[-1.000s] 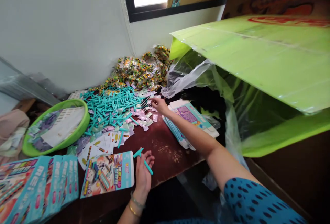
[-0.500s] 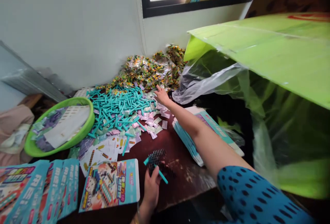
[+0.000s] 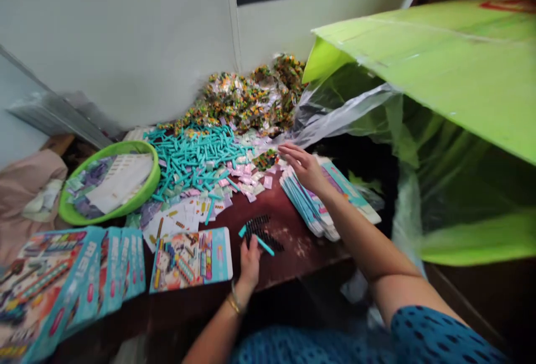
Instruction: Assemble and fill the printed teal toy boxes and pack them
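Observation:
My left hand [image 3: 250,260] is closed around a teal plastic stick with a short crosspiece [image 3: 263,245] and some black toothed strips [image 3: 257,224], just above the table's front part. At the fingertips of my right hand [image 3: 305,167] is a small clear packet of green, orange and black pieces [image 3: 266,159]. The fingers are long and close together; the thumb's grip is partly hidden. Beneath and beside that packet lie many small pink and pale sachets [image 3: 249,177]. Left of them spreads a pile of teal sticks [image 3: 192,154].
Behind is a heap of colourful packets [image 3: 247,99]. A green basket [image 3: 156,177] holds sachets and white sheets. Printed packages stand left [image 3: 90,280], one lies in front [image 3: 192,258], and a stack sits right [image 3: 304,202]. A lime-green cover [image 3: 439,68] with clear plastic overhangs the right.
My right hand has drawn back from the heap toward me, and a colourful packet has come with it. My left hand still holds the stick and strips. The camera view has tilted down.

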A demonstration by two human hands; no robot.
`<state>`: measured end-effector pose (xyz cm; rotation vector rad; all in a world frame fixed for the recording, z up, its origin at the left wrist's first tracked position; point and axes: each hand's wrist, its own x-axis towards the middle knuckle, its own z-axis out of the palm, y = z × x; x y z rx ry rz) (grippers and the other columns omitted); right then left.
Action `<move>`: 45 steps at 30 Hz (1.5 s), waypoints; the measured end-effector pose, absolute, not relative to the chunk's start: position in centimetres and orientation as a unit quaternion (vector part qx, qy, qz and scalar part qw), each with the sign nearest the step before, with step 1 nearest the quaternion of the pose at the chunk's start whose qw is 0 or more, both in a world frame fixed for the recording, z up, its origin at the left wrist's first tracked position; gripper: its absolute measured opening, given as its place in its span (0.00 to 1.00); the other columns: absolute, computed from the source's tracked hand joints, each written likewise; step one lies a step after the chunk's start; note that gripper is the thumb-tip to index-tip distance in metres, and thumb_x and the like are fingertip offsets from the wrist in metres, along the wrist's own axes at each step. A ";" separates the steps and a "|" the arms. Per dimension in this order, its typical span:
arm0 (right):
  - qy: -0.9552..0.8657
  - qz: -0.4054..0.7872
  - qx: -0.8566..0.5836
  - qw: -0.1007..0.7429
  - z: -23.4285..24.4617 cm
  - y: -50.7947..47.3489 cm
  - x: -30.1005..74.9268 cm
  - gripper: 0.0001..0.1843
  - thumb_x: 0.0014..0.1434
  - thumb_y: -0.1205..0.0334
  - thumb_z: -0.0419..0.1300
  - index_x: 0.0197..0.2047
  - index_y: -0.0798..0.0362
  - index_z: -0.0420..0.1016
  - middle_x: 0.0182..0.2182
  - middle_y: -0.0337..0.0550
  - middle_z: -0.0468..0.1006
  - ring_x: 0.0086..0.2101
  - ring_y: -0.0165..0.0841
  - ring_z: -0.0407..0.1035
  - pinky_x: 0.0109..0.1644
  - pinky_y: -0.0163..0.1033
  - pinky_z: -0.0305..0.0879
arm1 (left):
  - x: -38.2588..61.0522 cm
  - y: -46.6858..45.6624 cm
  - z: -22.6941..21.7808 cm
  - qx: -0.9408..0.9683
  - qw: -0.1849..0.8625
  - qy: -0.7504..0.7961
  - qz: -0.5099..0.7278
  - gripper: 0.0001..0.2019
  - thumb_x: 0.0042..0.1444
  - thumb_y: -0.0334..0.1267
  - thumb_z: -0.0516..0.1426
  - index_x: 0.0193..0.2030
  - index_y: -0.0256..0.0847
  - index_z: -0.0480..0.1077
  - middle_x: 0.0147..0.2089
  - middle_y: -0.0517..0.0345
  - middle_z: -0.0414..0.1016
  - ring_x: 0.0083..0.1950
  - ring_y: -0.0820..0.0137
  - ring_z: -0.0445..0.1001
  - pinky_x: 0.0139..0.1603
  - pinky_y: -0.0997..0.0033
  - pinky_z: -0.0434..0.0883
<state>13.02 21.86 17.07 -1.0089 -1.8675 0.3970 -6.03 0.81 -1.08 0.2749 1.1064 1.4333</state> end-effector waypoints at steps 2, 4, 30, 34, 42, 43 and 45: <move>-0.757 0.206 -0.400 0.474 17.8 15.6 15.0 0.19 0.72 0.50 0.54 0.59 0.40 0.79 0.60 0.41 0.77 0.62 0.40 0.70 0.67 0.52 0.66 | -6.1 0.9 -0.2 0.140 0.616 0.460 0.624 0.22 0.52 0.51 0.70 0.46 0.40 0.74 0.44 0.53 0.80 0.44 0.65 0.80 0.45 0.66 0.77; -0.767 0.214 -0.402 0.451 17.8 11.0 16.5 0.18 0.72 0.49 0.55 0.60 0.39 0.79 0.60 0.41 0.77 0.61 0.41 0.71 0.67 0.54 0.66 | -6.1 0.8 0.9 0.144 0.620 0.451 0.625 0.19 0.53 0.50 0.69 0.42 0.39 0.72 0.39 0.56 0.78 0.39 0.68 0.78 0.40 0.68 0.77; -0.752 0.286 -0.492 0.331 3.6 -1.0 8.0 0.31 0.60 0.70 0.53 0.67 0.54 0.70 0.61 0.54 0.75 0.60 0.43 0.68 0.67 0.50 0.63 | -6.9 -7.2 4.1 0.137 0.660 0.509 0.535 0.13 0.60 0.41 0.65 0.47 0.39 0.72 0.39 0.55 0.77 0.35 0.71 0.75 0.40 0.68 0.77; -0.697 0.362 -0.506 0.357 4.8 -2.9 7.6 0.22 0.63 0.64 0.56 0.59 0.50 0.78 0.56 0.49 0.80 0.54 0.44 0.72 0.64 0.52 0.66 | -6.5 -7.2 4.0 0.159 0.648 0.514 0.539 0.16 0.56 0.36 0.68 0.50 0.41 0.73 0.43 0.56 0.80 0.36 0.72 0.76 0.39 0.71 0.76; -0.531 0.655 -0.348 0.409 10.5 -1.8 16.0 0.30 0.52 0.33 0.68 0.44 0.51 0.79 0.36 0.43 0.82 0.37 0.38 0.76 0.43 0.43 0.75 | -6.5 -7.2 4.6 0.160 0.674 0.472 0.546 0.15 0.58 0.41 0.67 0.50 0.40 0.74 0.43 0.53 0.82 0.41 0.67 0.80 0.42 0.67 0.78; -0.561 0.645 -0.346 0.387 10.3 -2.1 15.5 0.29 0.50 0.35 0.70 0.42 0.52 0.79 0.38 0.43 0.82 0.39 0.39 0.76 0.46 0.44 0.75 | -6.3 -7.2 4.8 0.153 0.676 0.467 0.549 0.15 0.58 0.42 0.67 0.49 0.40 0.75 0.42 0.54 0.82 0.40 0.67 0.80 0.42 0.68 0.78; -0.619 0.571 -0.385 0.379 8.9 -2.9 13.6 0.26 0.48 0.40 0.73 0.40 0.52 0.77 0.43 0.45 0.80 0.46 0.41 0.75 0.54 0.47 0.72 | -5.7 -7.1 5.0 0.138 0.671 0.468 0.559 0.15 0.58 0.44 0.67 0.49 0.40 0.76 0.42 0.55 0.83 0.40 0.68 0.80 0.44 0.68 0.78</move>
